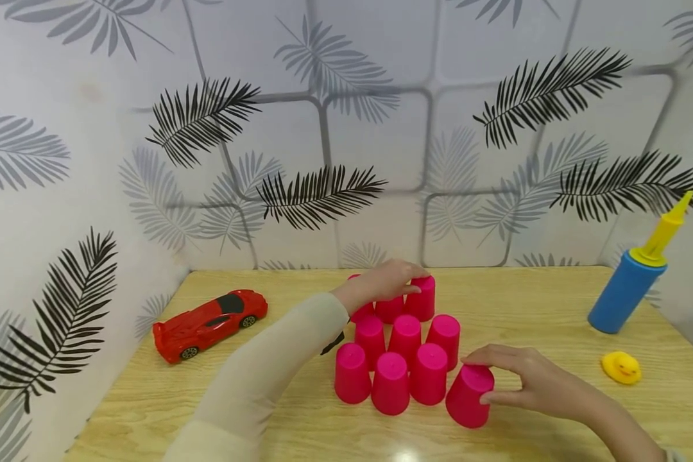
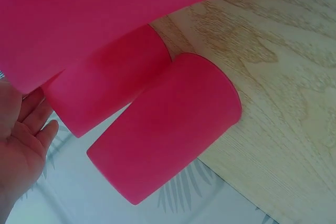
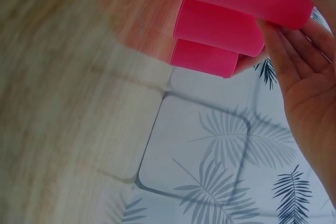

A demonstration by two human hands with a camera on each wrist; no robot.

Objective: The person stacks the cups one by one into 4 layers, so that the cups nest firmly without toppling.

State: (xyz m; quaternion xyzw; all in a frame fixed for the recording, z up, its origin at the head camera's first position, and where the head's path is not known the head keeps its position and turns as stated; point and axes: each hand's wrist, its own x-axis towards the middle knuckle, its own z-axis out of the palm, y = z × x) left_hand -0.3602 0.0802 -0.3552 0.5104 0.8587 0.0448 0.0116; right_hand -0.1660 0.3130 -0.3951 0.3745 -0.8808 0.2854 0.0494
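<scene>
Pink plastic cups stand upside down in rows on the wooden table. My left hand (image 1: 387, 279) reaches over the back row, its fingers and thumb about the top of the right-hand back cup (image 1: 423, 307). At the front right, my right hand (image 1: 534, 382) pinches another upside-down cup (image 1: 468, 405) between thumb and fingers; it stands just right of the front row (image 1: 391, 388). The middle row (image 1: 405, 337) lies between. Part of the left hand (image 2: 21, 145) shows beside cups in the left wrist view, its fingertips hidden behind one.
A red toy car (image 1: 210, 324) stands at the left of the table (image 1: 300, 423). On the right are a blue and yellow hand pump (image 1: 629, 289) and a small yellow rubber duck (image 1: 620, 367). A leaf-patterned wall (image 1: 375, 154) rises behind the table.
</scene>
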